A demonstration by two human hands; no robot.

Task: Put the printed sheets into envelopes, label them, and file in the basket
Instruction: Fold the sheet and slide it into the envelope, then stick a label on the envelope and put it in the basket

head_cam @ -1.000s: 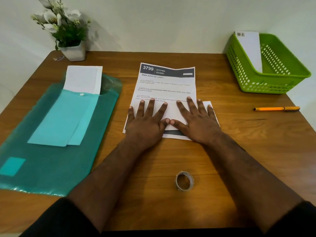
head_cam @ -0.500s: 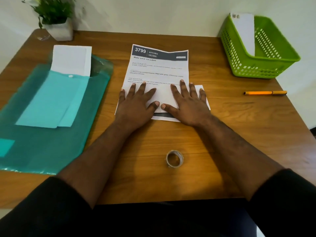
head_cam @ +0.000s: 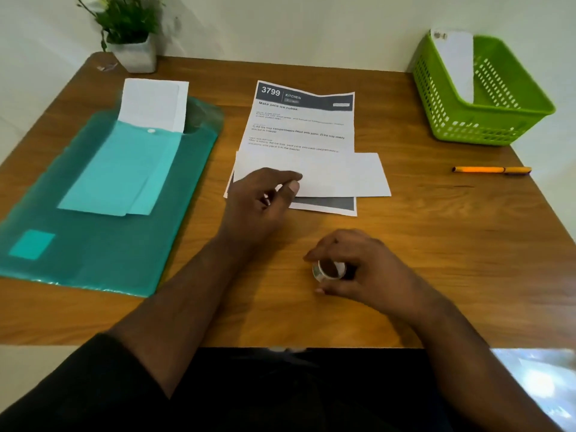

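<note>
Head view: the roll of labels (head_cam: 329, 270) is pinched on the table (head_cam: 436, 238) by the curled right hand (head_cam: 361, 269), while the left hand (head_cam: 265, 201), fingers loosely bent and holding nothing, rests on the envelope (head_cam: 339, 174) laid across the printed sheet (head_cam: 299, 126). One label is best peeled slowly, with the envelope kept pinned flat.

Right hand (head_cam: 364, 269) grips tape roll (head_cam: 328, 271); left hand (head_cam: 261, 204) over envelope (head_cam: 336, 176).

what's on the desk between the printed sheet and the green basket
Only bare wood of the desk separates the printed sheet from the green basket in the head view.
</note>
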